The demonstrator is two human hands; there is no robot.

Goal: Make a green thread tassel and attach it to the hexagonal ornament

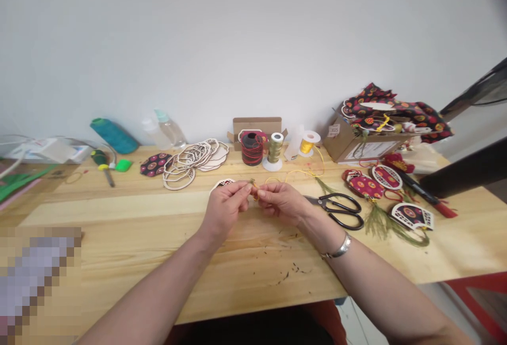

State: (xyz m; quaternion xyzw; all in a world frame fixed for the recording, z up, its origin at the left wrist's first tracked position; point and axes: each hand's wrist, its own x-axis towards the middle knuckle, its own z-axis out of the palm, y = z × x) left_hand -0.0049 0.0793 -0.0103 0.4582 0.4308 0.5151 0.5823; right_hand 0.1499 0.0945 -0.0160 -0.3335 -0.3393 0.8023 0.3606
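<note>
My left hand (227,202) and my right hand (283,202) meet over the middle of the wooden table, fingertips pinched close together. Between them is a thin yellow cord (256,195), with a small olive-coloured bit at its top that is too small to make out. More of this cord loops behind my right hand toward a spool of yellow cord (307,146). Behind my left hand lies a pale openwork ornament (222,183), partly hidden. Black-handled scissors (343,210) lie just right of my right hand, their blades partly covered by the wrist.
Spools of dark red cord (252,150) and olive thread (274,150) stand at the back. Wooden cut-out frames (188,160) are piled left of them. Patterned ornaments with tassels (378,223) lie right, before a cardboard box (348,141). A black post (467,168) crosses the right edge.
</note>
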